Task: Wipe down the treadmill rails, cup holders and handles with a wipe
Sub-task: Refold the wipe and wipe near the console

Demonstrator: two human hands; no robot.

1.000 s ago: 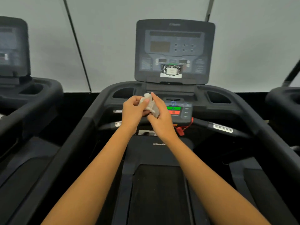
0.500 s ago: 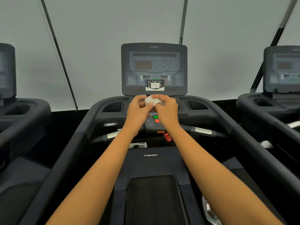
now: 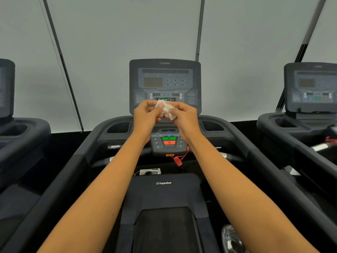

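Both hands are raised together in front of the treadmill console, and between them is a crumpled white wipe, held in the air just below the display and not touching any part of the machine. The left hand pinches the wipe's left side with thumb and curled fingers; the right hand grips its right and lower edge the same way, so both are closed on the cloth with only a small bunch of it showing between them. A dark packet sits on the console ledge directly behind the wipe. Below the hands lies the control panel with a green button above a red button, and a red safety clip hangs on its cord beneath. The left cup holder and right cup holder flank the hands, and the left rail and right rail run back toward the camera outside the forearms. A handle with a silver grip section shows under the right wrist. The belt lies between the arms. Another treadmill stands to the right.
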